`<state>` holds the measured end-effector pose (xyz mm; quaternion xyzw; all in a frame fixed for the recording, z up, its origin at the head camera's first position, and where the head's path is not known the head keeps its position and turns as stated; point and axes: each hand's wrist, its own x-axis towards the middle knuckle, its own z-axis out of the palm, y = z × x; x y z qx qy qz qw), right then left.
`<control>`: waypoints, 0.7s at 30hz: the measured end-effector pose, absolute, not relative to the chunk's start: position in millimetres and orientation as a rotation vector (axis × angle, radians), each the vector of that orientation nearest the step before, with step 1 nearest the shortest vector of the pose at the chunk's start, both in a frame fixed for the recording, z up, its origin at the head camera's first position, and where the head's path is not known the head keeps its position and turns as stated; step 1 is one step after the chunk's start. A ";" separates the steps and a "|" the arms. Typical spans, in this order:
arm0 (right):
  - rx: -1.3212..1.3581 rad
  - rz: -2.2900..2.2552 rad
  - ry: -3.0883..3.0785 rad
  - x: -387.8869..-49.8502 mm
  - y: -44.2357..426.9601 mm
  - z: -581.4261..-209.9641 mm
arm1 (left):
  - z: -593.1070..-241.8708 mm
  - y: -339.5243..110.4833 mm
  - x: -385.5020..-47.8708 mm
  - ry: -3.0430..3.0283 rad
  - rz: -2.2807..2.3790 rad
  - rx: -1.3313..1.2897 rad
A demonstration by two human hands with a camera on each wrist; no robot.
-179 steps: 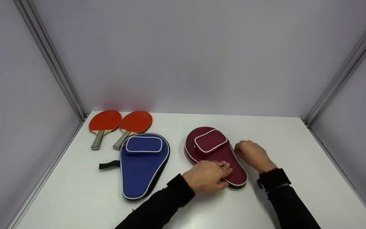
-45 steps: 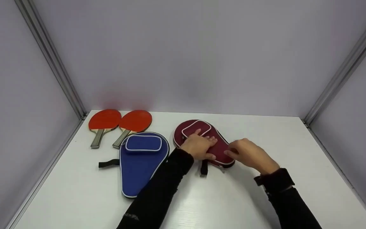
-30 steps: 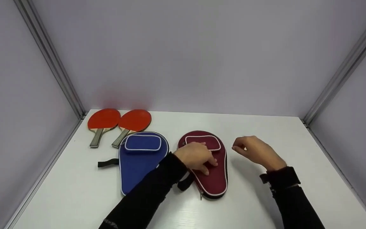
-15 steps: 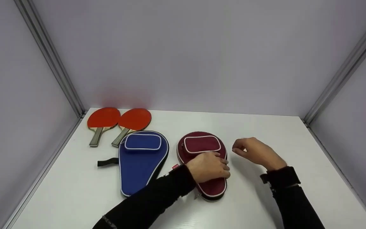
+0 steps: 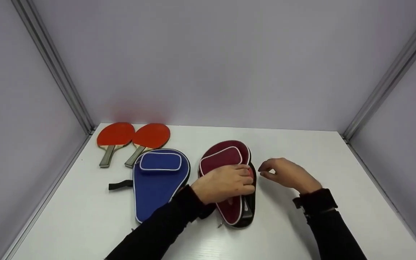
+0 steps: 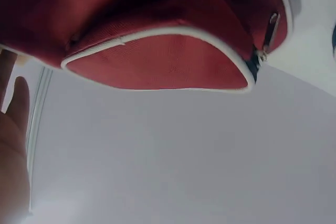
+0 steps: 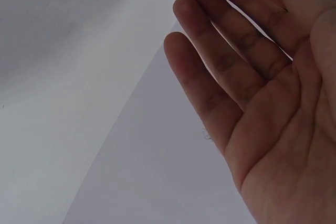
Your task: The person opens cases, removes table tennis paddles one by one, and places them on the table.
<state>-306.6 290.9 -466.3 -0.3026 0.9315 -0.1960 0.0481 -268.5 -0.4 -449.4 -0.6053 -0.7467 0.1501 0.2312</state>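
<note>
At far left a red-faced table-tennis bat with a grey-brown handle [image 5: 116, 134] lies beside a matching bat [image 5: 152, 135] on the white worktop [image 5: 302, 144]; nearer and to the right lies the blue fabric bat-shaped case with white piping [image 5: 159, 186], partly behind the black left sleeve [image 5: 157, 224], which had best pass over without nudging it; right again, mid-worktop, is the dark-red fabric bat-shaped case with white piping [image 5: 231, 213], its cover parted along the right side to show a greyish handle [image 5: 246, 210] inside; the left hand's [image 5: 222, 184] fingers curl over that cover's right edge, gripping it; a steady leftward peel by the edge should widen the gap with least drag; just to the right hovers the right hand [image 5: 289, 175], fingers relaxed, tips narrowly apart, holding nothing; it could usefully steady the black lower shell [image 5: 253, 202] meanwhile.
</note>
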 end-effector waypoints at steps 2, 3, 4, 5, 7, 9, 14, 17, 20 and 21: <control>-0.924 -0.596 2.835 -306.3 290.0 -466.8 | -445.9 -8.3 -267.0 -2.038 0.381 -1.654; -0.923 -0.593 2.834 -306.2 289.6 -467.2 | -443.8 -12.4 -266.0 -2.038 0.367 -1.646; -0.927 -0.588 2.834 -305.9 289.3 -467.1 | -441.8 -16.7 -264.7 -2.040 0.355 -1.639; -0.930 -0.582 2.835 -305.6 289.0 -467.2 | -439.7 -20.9 -263.3 -2.044 0.344 -1.631; -0.929 -0.578 2.833 -305.4 287.8 -467.7 | -435.7 -29.7 -259.8 -2.060 0.321 -1.611; -0.926 -0.577 2.826 -305.3 286.5 -468.2 | -433.6 -39.3 -255.3 -2.081 0.293 -1.579; -0.931 -0.552 2.818 -304.4 283.2 -468.7 | -434.8 -65.6 -244.8 -2.073 0.356 -1.417; -0.955 -0.531 2.822 -303.9 282.6 -469.6 | -434.7 -79.7 -242.9 -2.089 0.401 -1.335; -0.973 -0.512 2.834 -302.9 281.3 -469.9 | -433.6 -92.2 -242.3 -2.163 0.378 -1.281; -0.980 -0.500 2.844 -302.2 280.4 -469.8 | -433.1 -96.0 -241.7 -2.193 0.361 -1.263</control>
